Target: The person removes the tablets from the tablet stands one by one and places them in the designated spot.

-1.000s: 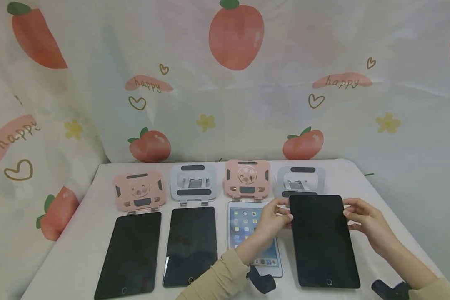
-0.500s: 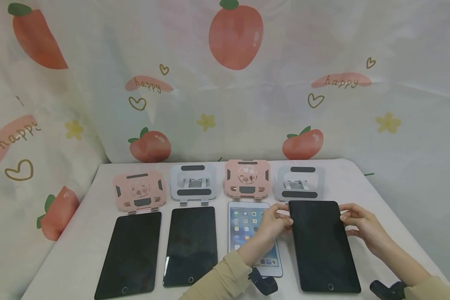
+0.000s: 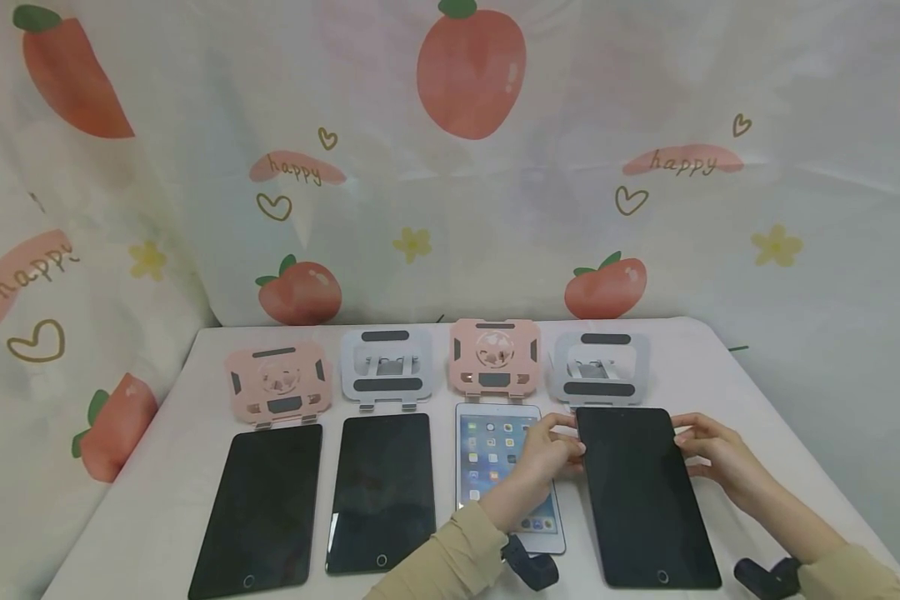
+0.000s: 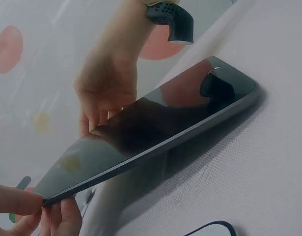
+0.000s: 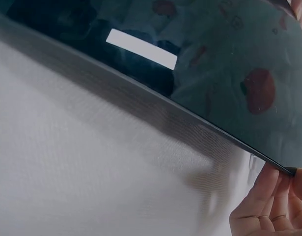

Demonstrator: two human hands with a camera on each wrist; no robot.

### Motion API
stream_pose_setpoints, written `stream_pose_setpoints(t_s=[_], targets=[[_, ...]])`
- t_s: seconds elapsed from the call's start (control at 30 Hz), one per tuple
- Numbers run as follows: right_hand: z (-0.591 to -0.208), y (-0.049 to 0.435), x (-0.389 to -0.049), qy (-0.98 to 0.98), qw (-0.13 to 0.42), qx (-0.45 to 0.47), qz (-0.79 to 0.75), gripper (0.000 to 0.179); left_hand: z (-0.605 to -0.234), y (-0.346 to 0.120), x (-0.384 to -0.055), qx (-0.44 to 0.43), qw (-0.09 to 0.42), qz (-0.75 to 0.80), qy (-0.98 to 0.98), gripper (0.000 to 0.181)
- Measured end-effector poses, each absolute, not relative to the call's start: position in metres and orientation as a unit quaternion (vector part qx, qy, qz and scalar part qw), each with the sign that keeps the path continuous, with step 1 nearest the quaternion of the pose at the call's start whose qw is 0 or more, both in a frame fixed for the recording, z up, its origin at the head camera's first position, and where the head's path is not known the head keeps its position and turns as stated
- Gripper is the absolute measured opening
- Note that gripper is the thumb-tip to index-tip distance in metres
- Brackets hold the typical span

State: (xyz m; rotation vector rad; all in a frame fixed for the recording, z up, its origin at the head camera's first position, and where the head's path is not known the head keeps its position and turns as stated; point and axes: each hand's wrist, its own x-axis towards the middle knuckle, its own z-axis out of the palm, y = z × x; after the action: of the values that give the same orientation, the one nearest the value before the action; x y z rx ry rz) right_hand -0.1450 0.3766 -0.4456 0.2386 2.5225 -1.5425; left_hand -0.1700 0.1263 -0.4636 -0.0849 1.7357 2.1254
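Note:
At the right of the head view a black tablet point(image 3: 648, 500) stands tilted, its home-button end low on the white cloth and its far end raised. My left hand point(image 3: 543, 458) pinches the far left corner, thumb on top and fingers beneath, as the left wrist view shows with the left fingers point(image 4: 62, 216). On the opposite edge my right hand point(image 3: 720, 458) pinches the tablet near its far right corner; its fingers point(image 5: 268, 196) lie under the edge in the right wrist view. Just behind the tablet's raised end is a grey-blue folding stand point(image 3: 637, 367).
A white tablet point(image 3: 487, 450) with a lit screen lies partly under my left forearm. Two more black tablets point(image 3: 262, 508) lie to the left. Behind them stand two pink stands point(image 3: 495, 357) and another grey-blue stand point(image 3: 387, 385). A fruit-patterned cloth point(image 3: 495, 225) hangs behind the table.
Both hands have lowered the far end of the black tablet towards the table. More of the grey-blue stand behind it now shows. The other tablets and stands have stayed put.

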Motion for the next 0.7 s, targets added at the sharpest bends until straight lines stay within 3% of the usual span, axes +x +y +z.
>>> stream_pose_setpoints(t_s=[0.33, 0.7], targets=[[-0.444, 0.372, -0.149, 0.851, 0.1, 0.109, -0.504, 0.038, -0.462, 0.13, -0.171, -0.064, 0.204, 0.74, 0.638, 0.035], [-0.448, 0.368, -0.153, 0.862, 0.113, 0.14, -0.474, 0.046, -0.452, 0.126, -0.17, -0.057, 0.261, 0.687, 0.676, 0.052]])
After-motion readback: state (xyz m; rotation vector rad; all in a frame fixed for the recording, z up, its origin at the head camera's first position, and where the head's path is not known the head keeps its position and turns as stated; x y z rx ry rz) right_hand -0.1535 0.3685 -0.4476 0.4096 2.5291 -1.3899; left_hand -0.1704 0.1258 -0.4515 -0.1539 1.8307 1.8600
